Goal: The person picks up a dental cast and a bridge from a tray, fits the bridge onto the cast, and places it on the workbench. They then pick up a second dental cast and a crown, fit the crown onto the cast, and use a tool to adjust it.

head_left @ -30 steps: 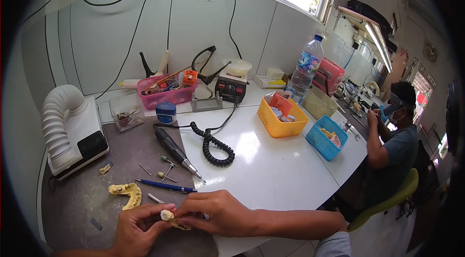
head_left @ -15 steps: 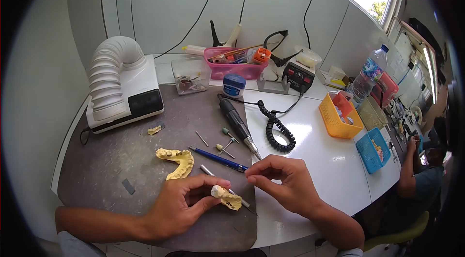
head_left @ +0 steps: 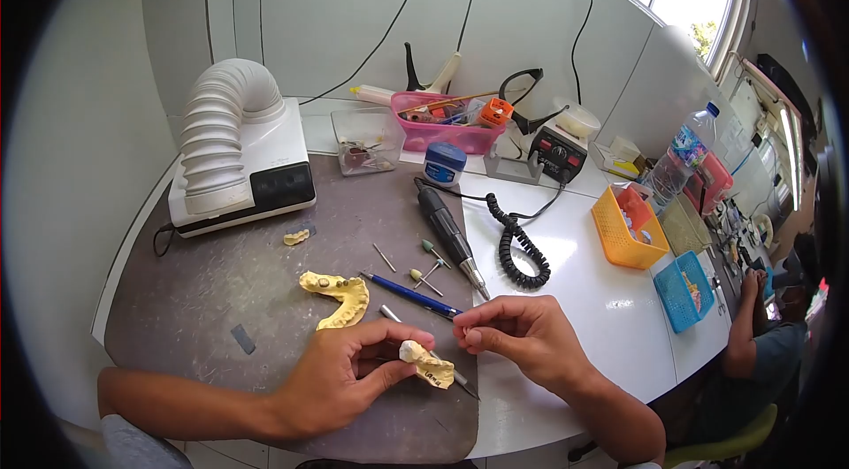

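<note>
Between the thumb and fingers of my left hand (head_left: pixel 340 385) is a partial plaster dental cast (head_left: pixel 437 371), pale yellow with a whiter end and dark handwriting on its side. Close to its right, my right hand (head_left: pixel 531 341) has thumb and fingertips pinched together; a tiny reddish bit shows there, too small to name. Just beyond my left hand lies a yellow horseshoe-shaped dental cast (head_left: pixel 347 299). A blue pen (head_left: pixel 411 294) and a slim metal tool (head_left: pixel 396 317), partly hidden behind the left hand and held cast, lie on the grey mat (head_left: pixel 203 363).
A rotary handpiece (head_left: pixel 451 235) with a coiled cord (head_left: pixel 513 266) and several burs (head_left: pixel 431 276) lie ahead. A small cast piece (head_left: pixel 297 238) and a white hose unit (head_left: pixel 283 164) are left. Baskets (head_left: pixel 619 235) and a bottle (head_left: pixel 685 151) stand right. Another person (head_left: pixel 765 345) sits far right.
The view has shifted slightly, so the bench items appear further right. My right fingertips have closed more tightly into a pinch. My left hand still holds the partial cast.
</note>
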Available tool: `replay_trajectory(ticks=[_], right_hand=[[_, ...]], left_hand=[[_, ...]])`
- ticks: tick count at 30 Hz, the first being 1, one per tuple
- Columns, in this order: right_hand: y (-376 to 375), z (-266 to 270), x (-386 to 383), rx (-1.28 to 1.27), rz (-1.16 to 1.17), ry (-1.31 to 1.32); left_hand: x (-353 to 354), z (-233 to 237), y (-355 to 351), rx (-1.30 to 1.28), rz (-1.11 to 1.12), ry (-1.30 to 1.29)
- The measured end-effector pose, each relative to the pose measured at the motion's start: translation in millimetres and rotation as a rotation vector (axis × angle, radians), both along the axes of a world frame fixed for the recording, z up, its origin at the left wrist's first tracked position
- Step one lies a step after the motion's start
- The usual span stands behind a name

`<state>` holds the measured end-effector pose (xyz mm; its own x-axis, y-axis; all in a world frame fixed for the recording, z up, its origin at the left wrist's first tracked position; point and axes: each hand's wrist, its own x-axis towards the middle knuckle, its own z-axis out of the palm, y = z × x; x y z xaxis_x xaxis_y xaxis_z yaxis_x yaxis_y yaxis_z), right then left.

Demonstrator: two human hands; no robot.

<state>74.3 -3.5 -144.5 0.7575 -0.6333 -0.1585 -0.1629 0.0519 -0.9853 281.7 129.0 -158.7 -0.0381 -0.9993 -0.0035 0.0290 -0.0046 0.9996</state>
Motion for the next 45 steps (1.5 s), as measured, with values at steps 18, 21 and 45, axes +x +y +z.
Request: replay_trajectory(ticks=[18, 21, 45], right_hand=[[146, -77, -123, -0.269, -0.070, 0.000], [169, -168, -152, 0.055, -0.383, 0.204], [0, -448, -259, -0.080, -0.902, 0.064]], left_hand=[[-7, -2, 2, -0.089, 0.004, -0.085], [-13, -3, 0, -0.108, 0.003, -0.138], [-49, -17, 52, -0.509, 0.405, -0.612]])
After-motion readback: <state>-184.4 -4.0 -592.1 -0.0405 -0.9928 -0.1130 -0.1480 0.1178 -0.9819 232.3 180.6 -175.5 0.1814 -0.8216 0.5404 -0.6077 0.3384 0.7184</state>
